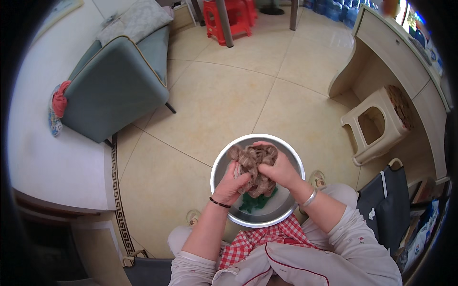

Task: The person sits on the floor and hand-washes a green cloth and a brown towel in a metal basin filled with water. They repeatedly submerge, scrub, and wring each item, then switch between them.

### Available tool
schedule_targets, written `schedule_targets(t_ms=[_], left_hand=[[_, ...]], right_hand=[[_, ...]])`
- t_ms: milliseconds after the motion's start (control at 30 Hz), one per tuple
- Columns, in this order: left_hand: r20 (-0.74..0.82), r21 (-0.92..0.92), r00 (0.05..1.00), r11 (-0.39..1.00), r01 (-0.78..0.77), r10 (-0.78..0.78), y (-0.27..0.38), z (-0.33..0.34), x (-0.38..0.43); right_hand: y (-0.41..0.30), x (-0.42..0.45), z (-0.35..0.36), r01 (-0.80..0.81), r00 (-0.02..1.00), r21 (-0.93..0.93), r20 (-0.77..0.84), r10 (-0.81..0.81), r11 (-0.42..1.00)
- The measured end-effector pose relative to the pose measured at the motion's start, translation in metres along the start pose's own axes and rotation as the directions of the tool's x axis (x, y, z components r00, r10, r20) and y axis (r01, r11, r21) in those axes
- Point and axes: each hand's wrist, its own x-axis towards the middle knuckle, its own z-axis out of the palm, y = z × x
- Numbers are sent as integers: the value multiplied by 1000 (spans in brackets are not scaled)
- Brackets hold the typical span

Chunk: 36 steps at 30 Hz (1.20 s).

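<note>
Both of my hands grip a bunched, wet-looking brown cloth (254,168) above a round metal basin (217,171). My left hand (232,184) has its fingers wrapped around the cloth's lower left side. On its other side, my right hand (281,169) presses in with the thumb on top. Some of the fingers are hidden by the folds. Below the cloth, a dark green cloth (258,203) lies in cloudy water (282,200) inside the basin. A red-and-white checked cloth (247,245) covers my lap, just under the basin's near rim.
A grey-green sofa (118,89) stands at upper left. To the right, a beige plastic stool (372,125) sits under a pale desk (390,43). Red plastic stools (229,21) and blue water bottles (336,10) are at the far side. Tiled floor (214,96) surrounds the basin.
</note>
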Motion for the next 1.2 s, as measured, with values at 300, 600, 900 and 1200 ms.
schedule_targets(t_ms=[300, 600, 900, 1200], left_hand=[[-130, -344, 990, 934, -97, 55, 15, -17, 1], [-90, -477, 995, 875, -77, 39, 14, -10, 2], [-81, -470, 994, 877, -105, 76, 15, -16, 4], [-90, -514, 945, 798, -314, 314, 37, -16, -7]], right_hand=[[0, 9, -12, -344, 932, 323, 0, 364, 882], [7, 10, -12, -296, 938, 624, 48, 343, 723], [-31, 16, -36, -46, 940, 676, -220, 260, 736], [-45, 20, -63, 66, 909, 623, -360, 211, 779]])
